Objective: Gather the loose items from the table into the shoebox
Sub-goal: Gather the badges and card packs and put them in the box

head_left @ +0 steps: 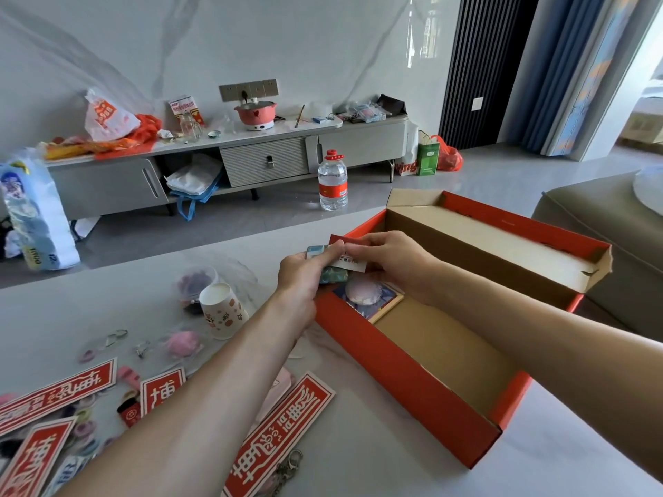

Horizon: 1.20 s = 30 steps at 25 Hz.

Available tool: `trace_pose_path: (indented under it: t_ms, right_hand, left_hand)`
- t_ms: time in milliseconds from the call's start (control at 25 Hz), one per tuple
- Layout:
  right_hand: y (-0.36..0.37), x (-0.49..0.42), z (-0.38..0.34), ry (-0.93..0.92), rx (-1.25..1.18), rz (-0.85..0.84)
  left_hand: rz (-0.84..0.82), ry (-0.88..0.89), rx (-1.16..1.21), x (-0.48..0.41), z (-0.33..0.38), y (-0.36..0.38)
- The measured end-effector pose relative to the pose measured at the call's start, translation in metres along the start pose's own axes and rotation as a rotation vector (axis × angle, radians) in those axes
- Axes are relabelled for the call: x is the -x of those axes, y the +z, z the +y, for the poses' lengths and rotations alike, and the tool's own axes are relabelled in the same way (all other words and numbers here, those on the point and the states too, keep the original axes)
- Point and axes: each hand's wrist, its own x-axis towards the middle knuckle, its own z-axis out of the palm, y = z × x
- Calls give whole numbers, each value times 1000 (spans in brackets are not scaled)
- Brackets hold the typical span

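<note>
Your left hand (305,278) curls its fingers round a teal packet (335,276), thumb on top, while your right hand (391,263) pinches a red-and-white card (349,260) between thumb and fingertips. The two things meet just above the far corner of the orange shoebox (405,378), which lies open on the table (376,475) directly under your fingers. Below your right fingertips a framed picture (380,303) with a pink round thing on it already lies flat on the box floor. To do this well, I judge you should lower the pair until they touch the cardboard beside that picture before you let go. Lay them flat, so the long red strips (283,432), well back from your fingers beside your left forearm, can fit along the bare floor later. The card shows a few black characters by your thumb, too small to read. The strips carry big white Chinese characters, upside down to you, and I cannot read them surely. The paper cup (222,312), left of your left wrist, has small printed figures, unreadable.
</note>
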Motion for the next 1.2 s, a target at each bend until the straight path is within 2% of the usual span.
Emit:
trace_pose_path:
  t_ms: [160, 480, 680, 800, 1000, 1120, 1200]
  right_hand:
    - [-13, 3, 0, 44, -80, 64]
    - [-23, 2, 12, 74, -180, 47]
    - [-17, 1, 17, 5, 67, 97]
    - [-15, 0, 11, 44, -108, 88]
    - [-12, -1, 7, -2, 89, -86]
    - [-4, -4, 6, 3, 98, 56]
    - [-3, -5, 8, 6, 115, 135]
  left_hand:
    - [-114, -7, 34, 3, 5, 6]
    - [-159, 24, -60, 1, -1, 15]
    - [-224, 7, -75, -1, -2, 13]
    - [-214, -116, 120, -2, 5, 9]
    - [-185, -184, 146, -6, 6, 10]
    - [-136, -149, 118, -8, 5, 16]
    - [-27, -45, 65, -11, 3, 19]
